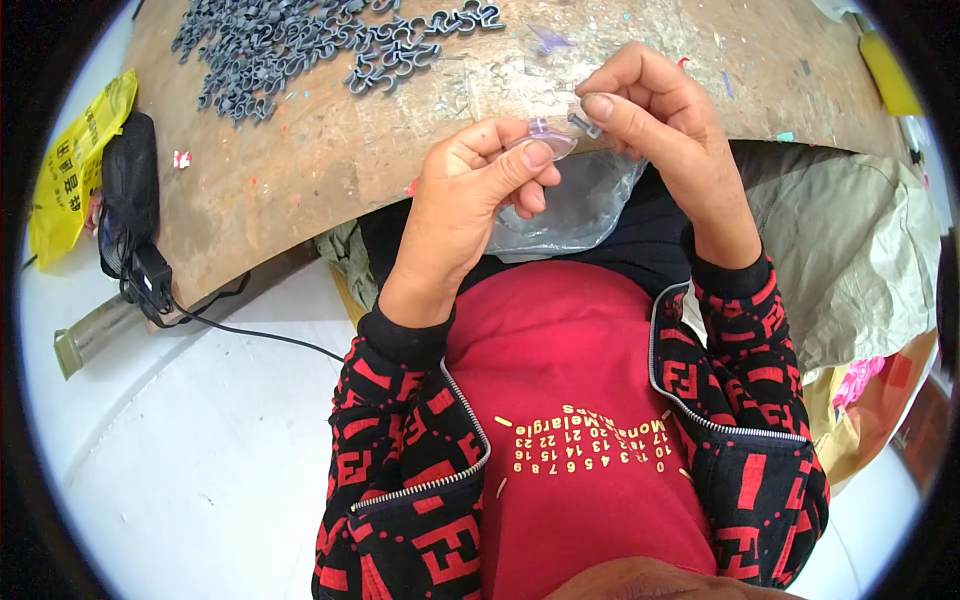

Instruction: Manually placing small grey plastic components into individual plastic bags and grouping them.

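Observation:
Near the table's front edge, my left hand (pixel 495 165) pinches a clear, purplish suction cup (pixel 556 145) between thumb and fingers, its small nub pointing away from me. Just to the right, my right hand (pixel 650 110) is closed on a small grey plastic clip (pixel 583 124), gripped by thumb and forefinger. A small gap lies between the clip and the cup. Another clear purplish suction cup (pixel 550 39) rests on the table beyond my hands.
A large heap of grey hook-shaped clips (pixel 290 50) covers the far left of the wooden table (pixel 300 170). A plastic bag (pixel 560 225) lies below my hands at the edge. Left stand a yellow bag (pixel 75 180), a black pouch (pixel 132 175) and a cable (pixel 260 335).

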`<state>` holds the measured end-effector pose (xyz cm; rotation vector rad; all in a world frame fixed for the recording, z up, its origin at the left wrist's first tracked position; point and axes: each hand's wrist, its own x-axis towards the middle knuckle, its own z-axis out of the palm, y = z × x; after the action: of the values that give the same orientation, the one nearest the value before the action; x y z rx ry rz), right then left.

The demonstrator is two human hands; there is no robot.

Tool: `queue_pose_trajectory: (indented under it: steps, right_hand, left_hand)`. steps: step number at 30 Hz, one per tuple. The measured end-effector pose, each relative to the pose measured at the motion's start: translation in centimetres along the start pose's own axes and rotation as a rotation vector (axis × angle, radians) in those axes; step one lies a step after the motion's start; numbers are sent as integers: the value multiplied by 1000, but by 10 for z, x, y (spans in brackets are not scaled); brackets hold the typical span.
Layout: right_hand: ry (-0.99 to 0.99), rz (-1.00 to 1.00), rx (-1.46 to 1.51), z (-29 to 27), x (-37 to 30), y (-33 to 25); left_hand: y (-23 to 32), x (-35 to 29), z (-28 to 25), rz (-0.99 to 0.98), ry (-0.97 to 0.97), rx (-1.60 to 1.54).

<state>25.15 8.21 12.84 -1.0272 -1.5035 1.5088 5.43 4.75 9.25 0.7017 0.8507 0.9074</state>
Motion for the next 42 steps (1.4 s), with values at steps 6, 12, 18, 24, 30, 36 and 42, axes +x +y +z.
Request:
queue_pose_trajectory:
  steps: [6, 12, 18, 24, 30, 36, 42]
  right_hand:
    - [-3, -7, 27, 6, 0, 3]
    - [-84, 69, 77, 6, 4, 0]
    - [-146, 61, 15, 0, 5, 7]
    - [-144, 57, 53, 4, 3, 14]
    - [-102, 17, 36, 7, 1, 15]
    - [6, -110, -83, 11, 0, 26]
    - [41, -37, 128, 4, -3, 10]
  left_hand:
    - [-5, 4, -6, -28, -100, -219]
    - [-7, 2, -7, -17, -130, -158]
    - [-4, 0, 5, 71, -24, 70]
    - [-2, 0, 1, 45, 35, 40]
    - [3, -2, 0, 45, 54, 189]
    - [-5, -5, 13, 128, 9, 300]
    - [-8, 1, 1, -43, -81, -243]
